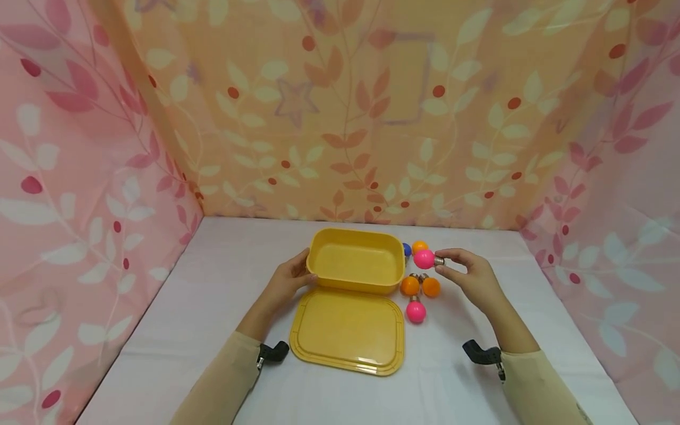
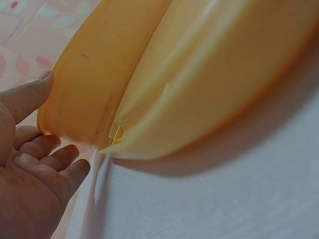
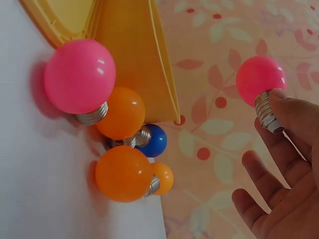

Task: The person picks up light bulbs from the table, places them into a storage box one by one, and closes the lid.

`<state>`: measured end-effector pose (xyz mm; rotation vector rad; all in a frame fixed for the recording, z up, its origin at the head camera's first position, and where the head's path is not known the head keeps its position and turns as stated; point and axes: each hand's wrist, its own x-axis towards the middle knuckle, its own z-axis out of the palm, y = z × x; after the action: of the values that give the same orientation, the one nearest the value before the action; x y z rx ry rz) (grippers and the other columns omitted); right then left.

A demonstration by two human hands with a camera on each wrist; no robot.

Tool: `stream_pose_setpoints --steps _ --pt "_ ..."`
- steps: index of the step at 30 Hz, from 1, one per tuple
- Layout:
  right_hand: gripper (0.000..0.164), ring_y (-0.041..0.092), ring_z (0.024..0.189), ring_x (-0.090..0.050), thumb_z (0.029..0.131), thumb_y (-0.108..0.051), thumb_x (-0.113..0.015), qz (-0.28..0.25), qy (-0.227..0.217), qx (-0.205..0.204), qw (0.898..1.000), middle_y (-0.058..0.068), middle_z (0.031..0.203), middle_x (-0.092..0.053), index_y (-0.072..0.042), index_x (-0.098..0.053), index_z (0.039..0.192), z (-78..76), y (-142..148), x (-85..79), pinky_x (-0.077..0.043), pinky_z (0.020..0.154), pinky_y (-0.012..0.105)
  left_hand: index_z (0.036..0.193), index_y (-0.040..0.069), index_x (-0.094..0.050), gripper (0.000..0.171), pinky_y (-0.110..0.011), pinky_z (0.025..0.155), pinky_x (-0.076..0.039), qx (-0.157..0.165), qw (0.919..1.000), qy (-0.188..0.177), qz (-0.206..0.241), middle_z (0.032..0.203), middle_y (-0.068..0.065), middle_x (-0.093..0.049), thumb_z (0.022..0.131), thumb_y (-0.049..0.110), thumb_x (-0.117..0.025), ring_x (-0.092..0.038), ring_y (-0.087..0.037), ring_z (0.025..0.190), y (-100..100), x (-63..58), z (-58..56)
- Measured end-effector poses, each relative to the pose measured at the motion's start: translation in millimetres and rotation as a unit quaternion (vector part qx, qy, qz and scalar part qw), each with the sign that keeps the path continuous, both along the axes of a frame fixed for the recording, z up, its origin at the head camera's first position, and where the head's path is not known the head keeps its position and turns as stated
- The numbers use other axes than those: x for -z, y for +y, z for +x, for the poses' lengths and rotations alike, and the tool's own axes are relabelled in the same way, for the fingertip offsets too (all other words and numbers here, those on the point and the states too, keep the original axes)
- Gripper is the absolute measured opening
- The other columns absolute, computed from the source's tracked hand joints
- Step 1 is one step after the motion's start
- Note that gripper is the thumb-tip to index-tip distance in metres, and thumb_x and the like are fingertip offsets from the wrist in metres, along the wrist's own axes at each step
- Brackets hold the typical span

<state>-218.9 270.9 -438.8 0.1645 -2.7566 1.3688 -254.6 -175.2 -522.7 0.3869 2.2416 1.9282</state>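
A pink light bulb (image 1: 424,259) is pinched by its silver screw base between the thumb and fingers of my right hand (image 1: 473,280). In the right wrist view, that bulb (image 3: 260,79) is raised, and the other fingers spread away from it. My left hand (image 1: 287,277) touches the left end of a yellow container (image 1: 356,283), whose inside shows bare. Seen from the left wrist, the thumb lies at the container's edge (image 2: 79,89) and the fingers are loosely extended. Beside the container's right end lie orange bulbs (image 1: 409,285), a blue bulb (image 1: 407,249) and another pink bulb (image 1: 416,311).
A yellow lid (image 1: 347,330) lies flat in front of the container. White cloth (image 1: 212,307) covers the tabletop. Floral curtains (image 1: 345,118) stand along the back and both sides.
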Motion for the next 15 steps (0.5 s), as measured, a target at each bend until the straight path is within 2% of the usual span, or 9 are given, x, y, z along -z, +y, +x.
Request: stream_pose_setpoints --steps 9,12,15 --pt "0.048 0.037 0.133 -0.051 0.089 -0.046 -0.078 0.006 0.018 -0.045 0.999 0.005 0.129 -0.069 -0.019 -0.070 0.127 -17.7 -19 -12.3 -0.039 0.112 0.068 0.163 0.014 -0.029 0.084 -0.024 0.115 -0.038 -0.007 1.0000 0.004 -0.001 0.166 -0.005 -0.032 0.094 0.015 -0.076 -0.038 -0.019 0.149 -1 0.9 -0.9" --pt "0.042 0.037 0.130 -0.053 0.090 -0.042 -0.079 0.009 0.023 -0.064 0.998 0.004 0.127 -0.070 -0.019 -0.071 0.125 -23.9 -24 -17.3 -0.045 0.109 0.065 0.163 0.013 -0.029 0.084 -0.022 0.114 -0.039 -0.007 0.9999 0.006 0.006 0.166 -0.005 -0.032 0.093 0.014 -0.077 -0.038 -0.019 0.149 0 1.9 -0.9" --pt "0.038 0.037 0.128 -0.055 0.091 -0.038 -0.079 0.021 0.019 -0.083 0.996 0.003 0.127 -0.070 -0.020 -0.072 0.124 -30.6 -29 -23.8 -0.054 0.102 0.057 0.163 0.012 -0.028 0.085 -0.022 0.115 -0.038 -0.003 0.9998 0.004 0.018 0.166 -0.007 -0.032 0.093 0.013 -0.077 -0.037 -0.020 0.150 1 2.7 -1.1"
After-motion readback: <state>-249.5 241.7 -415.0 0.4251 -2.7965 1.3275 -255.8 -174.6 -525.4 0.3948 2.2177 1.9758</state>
